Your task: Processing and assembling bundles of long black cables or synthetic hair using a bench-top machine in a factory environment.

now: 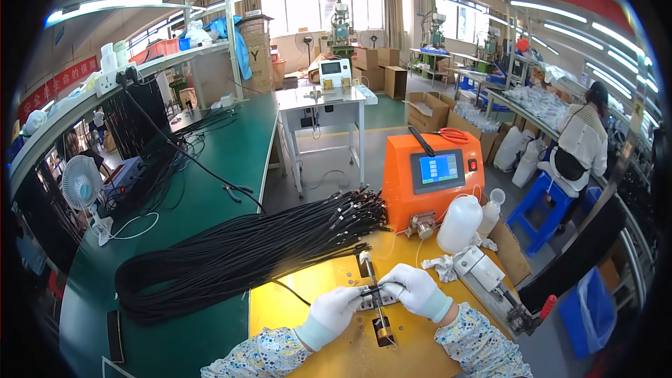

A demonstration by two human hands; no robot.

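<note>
Both my hands wear white gloves and meet over a small metal fixture on the yellow machine top. A thin black cable runs from the left into the pinched fingers of my left hand. My right hand, also closed, grips a short dark stretch of this cable across the fixture. Between the hands, a metal rod crosses the fixture lengthwise, with a white tip at its far end. The fingers hide the cable's end. Left of the fixture lies a large looped bundle of black cables.
An orange control box with a screen stands behind the fixture, red-handled pliers on top. White bottles and a lever clamp are at right. A green table holds a fan. A person sits at far right.
</note>
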